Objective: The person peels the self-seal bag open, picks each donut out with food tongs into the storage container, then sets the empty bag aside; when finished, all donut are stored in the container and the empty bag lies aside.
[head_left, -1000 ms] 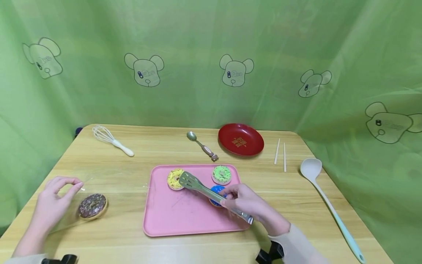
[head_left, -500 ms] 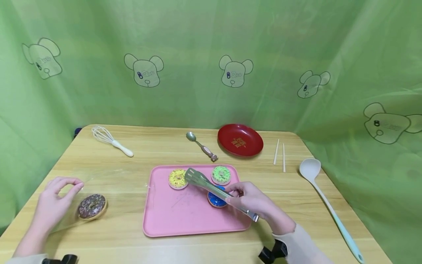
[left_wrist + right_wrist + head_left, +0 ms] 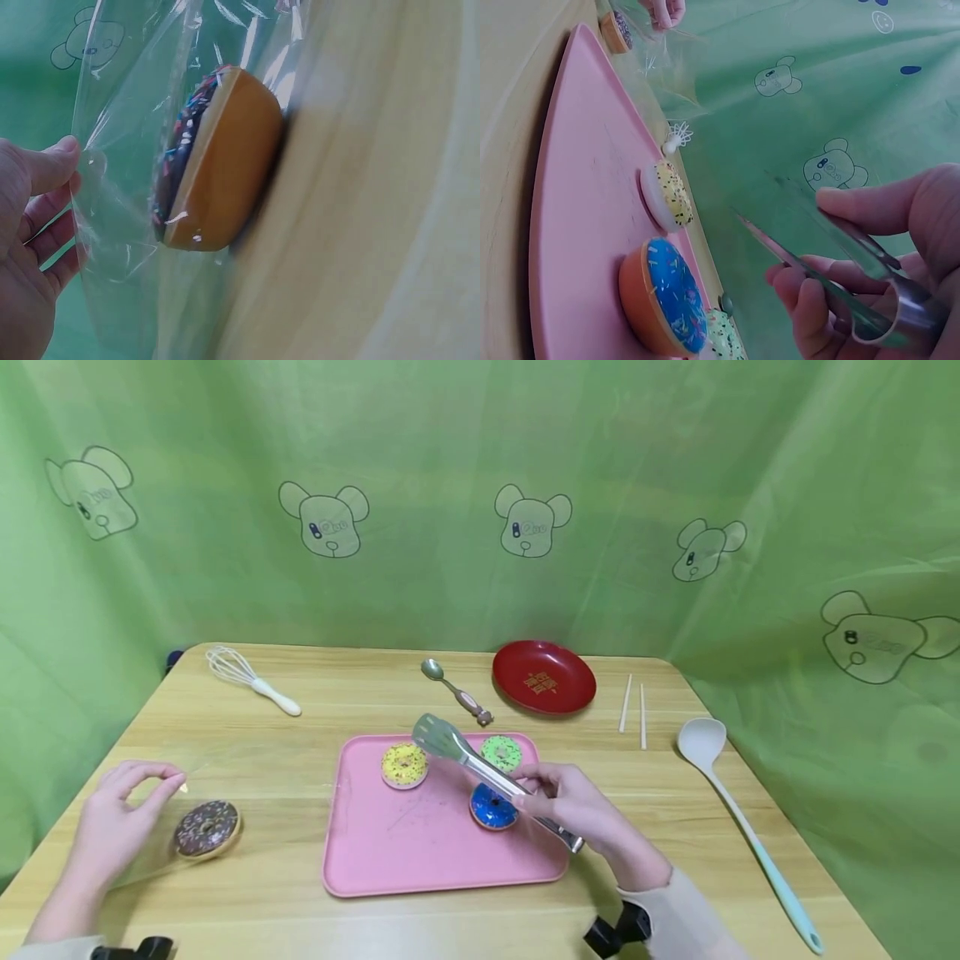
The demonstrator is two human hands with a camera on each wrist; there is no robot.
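I am gripping light, stiff tongs (image 3: 480, 772) in my right hand (image 3: 577, 810) mid-handle while my left hand (image 3: 112, 827) is pinching a slippery clear bag (image 3: 142, 150) at its edge

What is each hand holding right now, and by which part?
The right hand grips metal tongs near their hinged rear end. The left hand pinches the open edge of a clear plastic bag containing the chocolate donut.

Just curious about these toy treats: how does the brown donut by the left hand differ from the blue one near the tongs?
The chocolate donut lies on the bare table inside a clear plastic bag pinched by the left hand; the blue donut sits unwrapped on the pink tray. Their icing differs: dark brown against bright blue. Both are sprinkled rings on tan bases.
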